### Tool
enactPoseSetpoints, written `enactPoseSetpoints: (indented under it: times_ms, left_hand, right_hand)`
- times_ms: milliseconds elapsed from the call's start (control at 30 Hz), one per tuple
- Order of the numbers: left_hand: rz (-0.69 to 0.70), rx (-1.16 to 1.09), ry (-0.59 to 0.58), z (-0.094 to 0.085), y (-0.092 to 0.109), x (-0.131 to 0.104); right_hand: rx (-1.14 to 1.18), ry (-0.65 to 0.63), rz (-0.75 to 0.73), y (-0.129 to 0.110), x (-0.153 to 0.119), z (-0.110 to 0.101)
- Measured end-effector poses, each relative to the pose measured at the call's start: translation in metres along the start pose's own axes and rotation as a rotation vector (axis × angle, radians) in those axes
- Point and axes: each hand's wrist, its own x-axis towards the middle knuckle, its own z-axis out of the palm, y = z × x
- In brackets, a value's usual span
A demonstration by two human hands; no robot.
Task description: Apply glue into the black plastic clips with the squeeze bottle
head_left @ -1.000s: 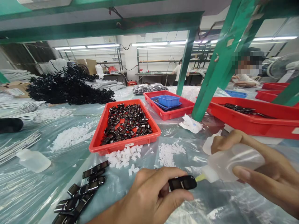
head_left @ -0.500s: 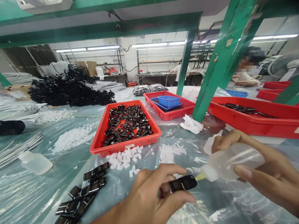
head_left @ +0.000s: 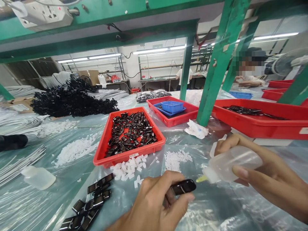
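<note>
The left hand (head_left: 151,202) pinches a glossy black casing (head_left: 184,187), best kept still; the right hand (head_left: 271,183) holds a squeeze bottle (head_left: 233,162), its yellow nozzle (head_left: 201,178) just apart, toward two o'clock.

From where I stand, the fingers of the left hand (head_left: 154,202) cover the near end of the black piece (head_left: 184,187), and the arm behind is cut off at the bottom edge. The right hand (head_left: 262,166) hides the far end of the squeeze bottle (head_left: 234,163) and part of a white object (head_left: 213,149) behind it; I can't tell quite what that is. The pile of black parts (head_left: 89,205) runs out at the bottom, the big red tray (head_left: 271,128) at the right. The red bin's label (head_left: 134,155) is too small to read. A green post covers part of a distant person (head_left: 188,74); another's face is blurred out.
</note>
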Motion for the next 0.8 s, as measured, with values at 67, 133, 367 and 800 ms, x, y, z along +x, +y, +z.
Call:
enactPoseSetpoints:
  times_ms: [67, 133, 367, 800]
  left_hand:
    - [0.126, 0.034, -0.003, -0.003, -0.001, 0.002]
    - [0.227, 0.054, -0.009, -0.005, -0.002, 0.006]
    - [0.361, 0.026, 0.029, -0.002, 0.008, 0.018]
    - [0.391, 0.084, 0.034, -0.002, 0.008, 0.017]
  right_hand:
    - [-0.005, 0.01, 0.0, 0.002, -0.001, -0.001]
    - [-0.02, 0.014, -0.015, 0.002, -0.002, -0.001]
    - [-0.019, 0.16, -0.012, -0.008, 0.001, 0.012]
    - [-0.067, 0.027, -0.118, -0.004, -0.005, 0.006]
